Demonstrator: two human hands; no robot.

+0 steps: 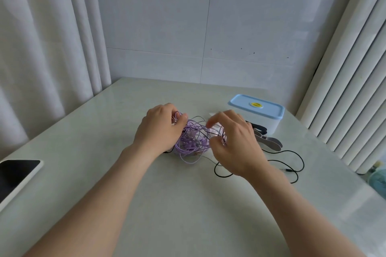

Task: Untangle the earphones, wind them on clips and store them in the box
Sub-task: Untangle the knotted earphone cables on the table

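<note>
Midway across the bench (pixel 188 204), a purple tangle of earphones (pixel 191 142) is lying stretched left to right between both hands. Fingers of the left hand (pixel 159 129) are pinching loops at its left end, curled fingers of the right hand (pixel 236 144) are gripping strands at its right end, and a black cord (pixel 303 164) is trailing rightward.

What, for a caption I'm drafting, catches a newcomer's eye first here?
The left hand and right hand gripping a tangle of purple earphone cords mid-table. Right of them stands a box with its blue lid on, clips and a loose black cord near it. A phone lies at the left edge.
</note>
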